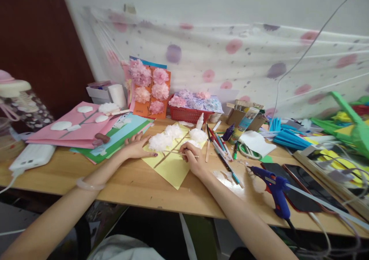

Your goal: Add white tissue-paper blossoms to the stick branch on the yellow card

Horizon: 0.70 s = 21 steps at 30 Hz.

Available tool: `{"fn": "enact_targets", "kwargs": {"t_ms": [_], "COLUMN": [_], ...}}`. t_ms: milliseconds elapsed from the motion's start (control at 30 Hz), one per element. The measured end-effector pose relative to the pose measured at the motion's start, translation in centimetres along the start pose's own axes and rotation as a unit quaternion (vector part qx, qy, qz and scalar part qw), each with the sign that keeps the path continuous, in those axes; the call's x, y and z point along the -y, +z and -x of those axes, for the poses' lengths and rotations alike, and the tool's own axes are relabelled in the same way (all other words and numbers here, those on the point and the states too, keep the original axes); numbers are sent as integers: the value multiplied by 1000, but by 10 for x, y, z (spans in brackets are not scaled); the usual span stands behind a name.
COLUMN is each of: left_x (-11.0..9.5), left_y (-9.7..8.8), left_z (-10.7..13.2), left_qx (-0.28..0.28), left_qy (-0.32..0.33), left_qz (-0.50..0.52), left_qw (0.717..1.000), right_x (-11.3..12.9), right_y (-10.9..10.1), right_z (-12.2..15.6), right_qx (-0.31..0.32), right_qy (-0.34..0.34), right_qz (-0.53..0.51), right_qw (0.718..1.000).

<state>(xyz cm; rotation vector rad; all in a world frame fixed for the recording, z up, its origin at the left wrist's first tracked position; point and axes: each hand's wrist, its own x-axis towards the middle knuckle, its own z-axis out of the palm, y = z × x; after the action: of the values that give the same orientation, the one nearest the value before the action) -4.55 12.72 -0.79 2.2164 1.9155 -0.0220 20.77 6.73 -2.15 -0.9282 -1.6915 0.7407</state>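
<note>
At the far left of the frame a white power bank (31, 156) lies on the bench (135, 185). Beside it is a pink card (77, 127) with white shapes on it.

Left of the centre, your left hand (138, 146) lies flat and is not closed on anything. Its fingertips rest on the left corner of the yellow sheet (173, 169). This sheet is in the middle of the frame, turned like a diamond, with one corner toward the front edge of the bench. It looks like thin paper: light, easy to bend and easy to slide on the wood. So I judge that a flat palm holds it better than a pinch at the edge.

On its upper part sit three white tissue flowers (160, 141). They look very soft and should crush easily, so take them low at the base, not at the petals.

Just right of them your right hand (193, 159) is closed on a thin stick (175, 152), pinched near its right end, and the stick lies across the sheet. It seems stiff but slim and will probably snap if bent, so a grip nearer the middle is safer.

Further right lie markers (221, 148). At the lower right there is a blue glue gun (275, 189) beside two phones (302, 183).
</note>
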Motion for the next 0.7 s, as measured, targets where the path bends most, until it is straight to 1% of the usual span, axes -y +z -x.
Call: {"fn": "enact_targets", "kwargs": {"t_ms": [67,200,300,367,500,633,700], "left_x": [-1,-2,-1,0,1,-1,-2], "left_y": [-1,-2,-1,0,-1,-3,-3], "left_z": [1,2,2,1,2,3,3], "left_qx": [-1,-2,-2,-3,4,6,5], "left_qy": [-1,-1,3,3,7,6,4], "left_qz": [0,3,7,9,7,7,7], "left_qw": [1000,1000,1000,1000,1000,1000,1000], "right_x": [-1,0,1,-1,-3,3,5], "right_y": [0,-1,-2,-1,2,3,1], "right_z": [0,2,3,3,3,3,3], "right_qx": [-1,-33,-55,-56,-36,-7,16], "right_qy": [-3,-18,-11,2,19,-13,-28], "right_qz": [5,0,-17,-25,-30,6,19], "right_qw": [1000,999,998,998,999,1000,999]}}
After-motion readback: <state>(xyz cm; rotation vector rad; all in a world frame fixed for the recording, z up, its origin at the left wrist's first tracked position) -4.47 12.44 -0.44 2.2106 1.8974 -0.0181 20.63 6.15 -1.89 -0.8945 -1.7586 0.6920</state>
